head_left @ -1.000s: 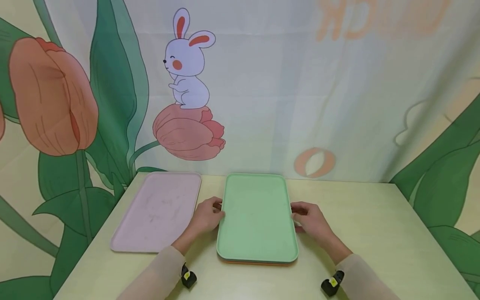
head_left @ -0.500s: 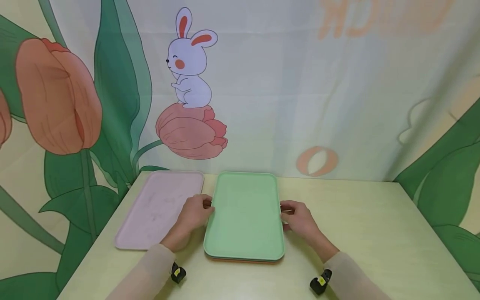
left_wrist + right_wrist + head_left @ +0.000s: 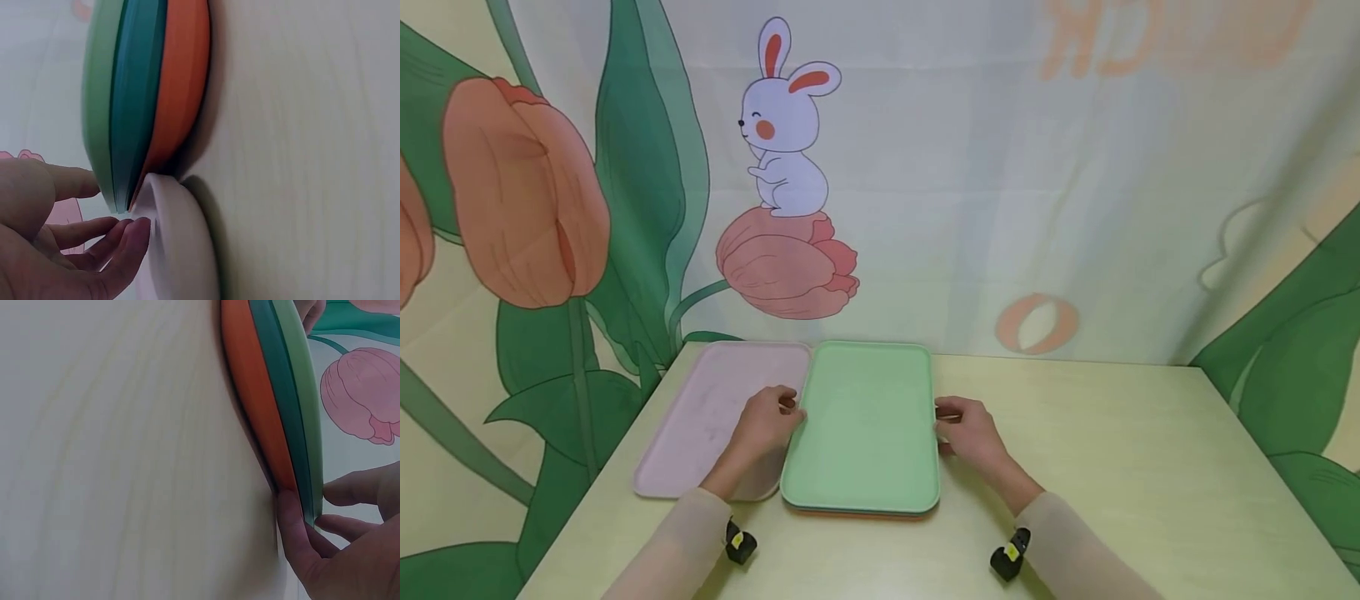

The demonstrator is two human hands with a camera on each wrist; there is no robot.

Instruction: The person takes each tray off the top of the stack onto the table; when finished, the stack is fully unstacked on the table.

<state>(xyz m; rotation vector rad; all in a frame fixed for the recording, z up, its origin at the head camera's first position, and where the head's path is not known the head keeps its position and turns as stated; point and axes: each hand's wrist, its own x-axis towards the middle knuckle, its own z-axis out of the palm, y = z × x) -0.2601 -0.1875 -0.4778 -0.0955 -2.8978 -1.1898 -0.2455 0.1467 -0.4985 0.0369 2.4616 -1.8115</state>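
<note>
A stack of three rectangular trays is held between both hands: a light green tray [image 3: 865, 429] on top, a teal tray [image 3: 136, 81] beneath it and an orange tray [image 3: 181, 69] at the bottom. My left hand [image 3: 764, 423] grips the stack's left edge, with one digit at the green rim and other fingers lower down. On the opposite edge my right hand [image 3: 973, 433] pinches the stack, a fingertip reaching under the orange rim in the right wrist view. A lilac tray [image 3: 711, 408] lies to the left under my left hand, its rim right at the stack's edge.
The pale wood-look table [image 3: 1075, 467] extends to the right of the stack. Behind it hangs a printed cloth [image 3: 925, 167] with a rabbit and tulips. A black wrist camera [image 3: 741, 543] is on the left wrist, another black camera [image 3: 1010, 557] on the right.
Both hands have moved the tray stack left across the table, closing the gap to the lilac tray. The grip on both edges looks the same. The head view has shifted slightly.
</note>
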